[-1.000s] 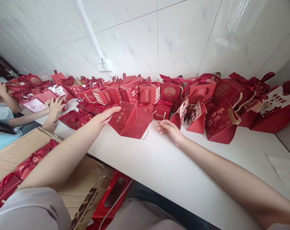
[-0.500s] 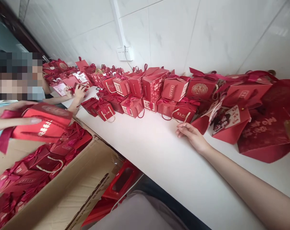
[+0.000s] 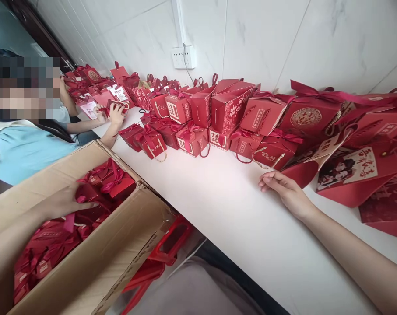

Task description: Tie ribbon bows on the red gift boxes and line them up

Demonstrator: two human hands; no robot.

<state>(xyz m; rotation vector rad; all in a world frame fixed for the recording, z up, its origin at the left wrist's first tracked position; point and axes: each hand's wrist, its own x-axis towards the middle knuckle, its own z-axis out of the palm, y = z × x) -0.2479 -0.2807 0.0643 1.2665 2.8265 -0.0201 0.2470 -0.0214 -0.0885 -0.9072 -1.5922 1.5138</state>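
My left hand [image 3: 62,202] is inside the cardboard carton, thumb and fingers spread over a dark red gift box [image 3: 92,196] and touching the heap there. A brighter red gift box [image 3: 123,187] with a ribbon bow lies just beyond. My right hand [image 3: 285,192] rests on the white table with its fingers loosely curled in and nothing visible in them. Close to its fingertips stands a red gift box with a twisted cord handle [image 3: 275,153]. A red gift box with a picture label [image 3: 347,173] lies to its right.
The open cardboard carton [image 3: 137,214] stands against the edge of the white table [image 3: 205,192]. Red gift boxes are stacked two high along the wall. At the far left, a co-worker's hands [image 3: 117,113] handle a small red box. A red plastic stool [image 3: 172,238] is below the table.
The red gift box in my left hand has gone down into the carton, and that hand's fingers have spread. My right hand stays on the table. The view has shifted left and down.
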